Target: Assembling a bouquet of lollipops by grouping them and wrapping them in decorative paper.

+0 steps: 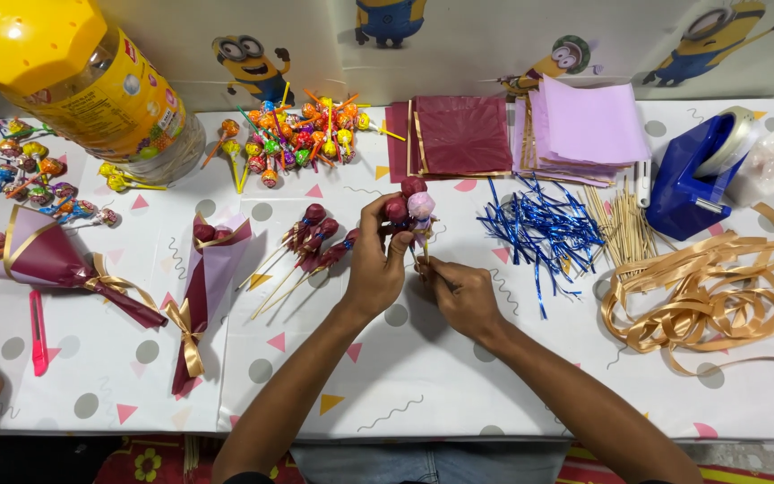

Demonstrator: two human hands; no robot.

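My left hand (374, 262) grips a small bunch of wrapped lollipops (409, 205), maroon and pink heads up, above the middle of the table. My right hand (459, 291) pinches the lower ends of their sticks just beneath. Three more maroon-wrapped lollipops on sticks (313, 235) lie flat on the tablecloth to the left of my left hand. Two finished paper bouquets lie further left: one maroon and lilac (206, 282), one maroon with a gold bow (51, 263).
Blue twist ties (539, 229), wooden skewers (624, 229) and coiled gold ribbon (714, 291) lie at the right. Behind are maroon sheets (459, 134), lilac sheets (584, 125), a blue tape dispenser (700, 170), loose colourful lollipops (302, 134) and a big yellow-lidded jar (82, 85). A pink cutter (38, 332) lies left.
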